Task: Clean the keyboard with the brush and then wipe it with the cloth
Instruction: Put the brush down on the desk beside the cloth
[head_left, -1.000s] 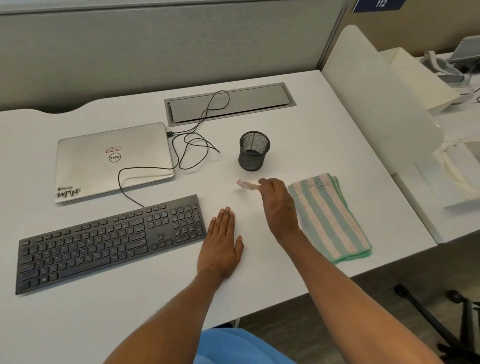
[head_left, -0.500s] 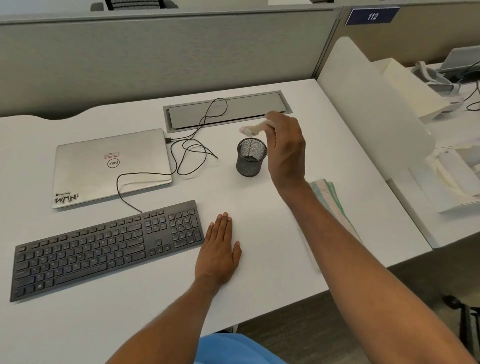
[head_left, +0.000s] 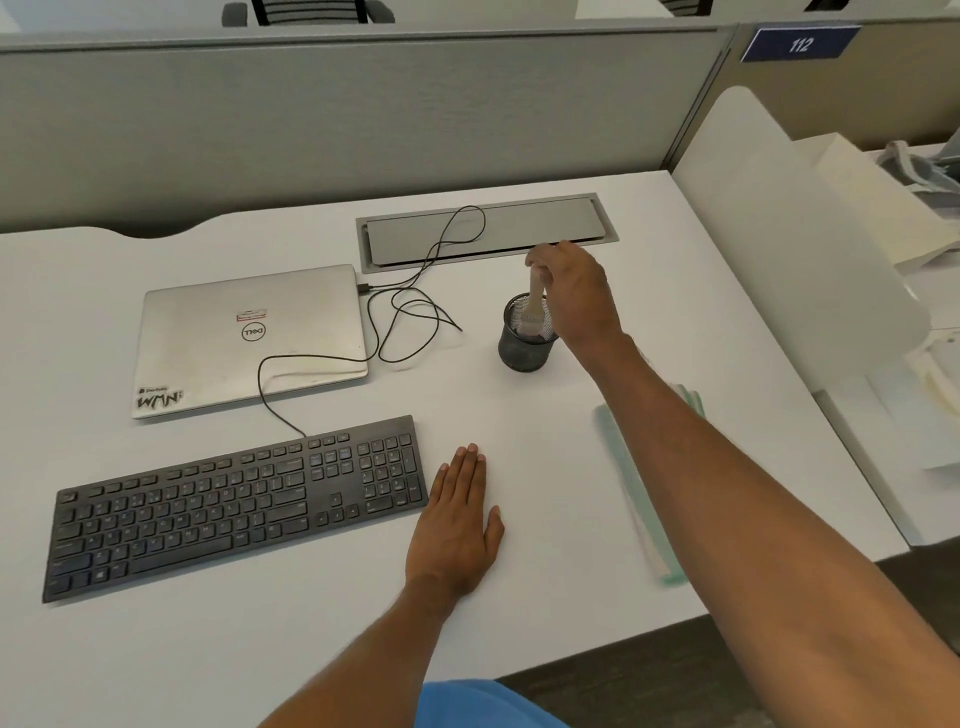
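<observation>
— Black keyboard (head_left: 234, 504) at the front left of the desk (head_left: 519, 415), no tool on it; brushed already or not?

— Hard to judge from the keys alone; no dust or crumbs visible either way.

— And the brush (head_left: 534, 306)?

— Pinched near the top of its pale handle by the right hand (head_left: 576, 296); held upright, bristles down inside the dark mesh cup (head_left: 522, 353) behind the keyboard; going in or coming out, cannot tell.

— Left hand (head_left: 457, 525)?

— Flat on the desk, palm down, fingers pressed together, gripping nothing; just beside the keyboard's right end, touching it or not unclear.

— Cloth (head_left: 631, 483)?

— Striped, lying on the desk at the right, mostly hidden under the right forearm; well apart from the keyboard; in neither hand; wiping judged not yet begun.

— Left to do, then?

— The whole wipe at the least: picking up the cloth, bringing it across, passing it over the keys; possibly the brushing too, if only now being fetched from the cup.
</observation>
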